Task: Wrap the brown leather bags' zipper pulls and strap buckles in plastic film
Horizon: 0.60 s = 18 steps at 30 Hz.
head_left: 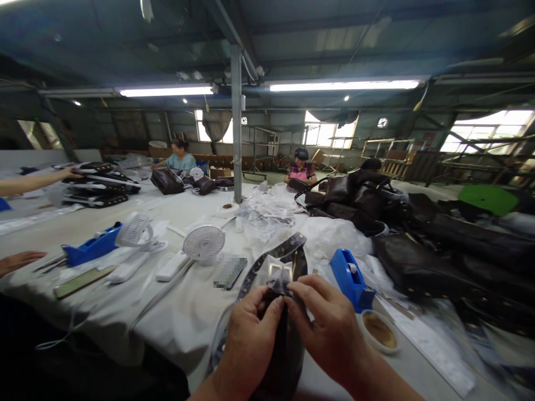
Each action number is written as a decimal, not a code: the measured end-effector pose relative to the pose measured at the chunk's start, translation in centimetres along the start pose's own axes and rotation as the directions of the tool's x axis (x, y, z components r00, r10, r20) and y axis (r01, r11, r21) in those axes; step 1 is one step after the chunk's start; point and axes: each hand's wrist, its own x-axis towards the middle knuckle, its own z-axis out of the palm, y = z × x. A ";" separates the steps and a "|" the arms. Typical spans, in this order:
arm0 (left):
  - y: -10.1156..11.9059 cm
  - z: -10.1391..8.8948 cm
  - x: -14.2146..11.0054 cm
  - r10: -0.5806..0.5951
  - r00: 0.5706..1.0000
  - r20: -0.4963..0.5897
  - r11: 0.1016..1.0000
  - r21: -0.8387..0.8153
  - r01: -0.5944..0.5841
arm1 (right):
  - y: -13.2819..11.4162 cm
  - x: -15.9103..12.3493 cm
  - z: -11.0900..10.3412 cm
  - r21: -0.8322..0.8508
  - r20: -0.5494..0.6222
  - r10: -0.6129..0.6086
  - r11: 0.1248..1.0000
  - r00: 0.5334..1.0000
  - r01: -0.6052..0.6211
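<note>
Both my hands meet at the bottom centre over a dark leather strap [267, 263] with metal studs. My left hand [246, 340] is closed, its thumb and fingers pinching the strap's dark end. My right hand [330, 328] pinches the same end from the right. Between the fingertips sits a small square metal buckle wrapped in clear film [279, 275]. The strap runs up and right across the white-covered table [188, 312].
A blue tape dispenser [350, 278] and a small round dish [379, 329] lie to the right. Two small white fans [203, 240] and another blue dispenser [90, 248] lie to the left. Dark bags [438, 245] pile up on the right. Other people sit at the far side; a co-worker's hand [19, 260] rests at the left.
</note>
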 end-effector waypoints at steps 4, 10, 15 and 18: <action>0.6 0.0 -0.4 0.109 0.994 0.015 0.982 0.156 -0.110 | -0.8 0.5 0.4 -0.173 0.009 -0.099 0.980 0.995 0.099; 0.0 0.0 -0.7 0.240 0.971 -0.006 0.928 0.294 -0.228 | -0.7 0.3 1.1 -0.207 0.007 -0.160 0.965 0.987 0.158; -0.2 0.0 -0.6 0.264 0.964 -0.015 0.913 0.326 -0.245 | -0.4 0.0 1.5 -0.249 -0.006 -0.178 0.953 0.984 0.171; -0.3 -0.2 -0.5 0.218 0.976 -0.016 0.944 0.255 -0.207 | -0.2 -0.1 1.7 -0.291 0.013 -0.183 0.940 0.983 0.179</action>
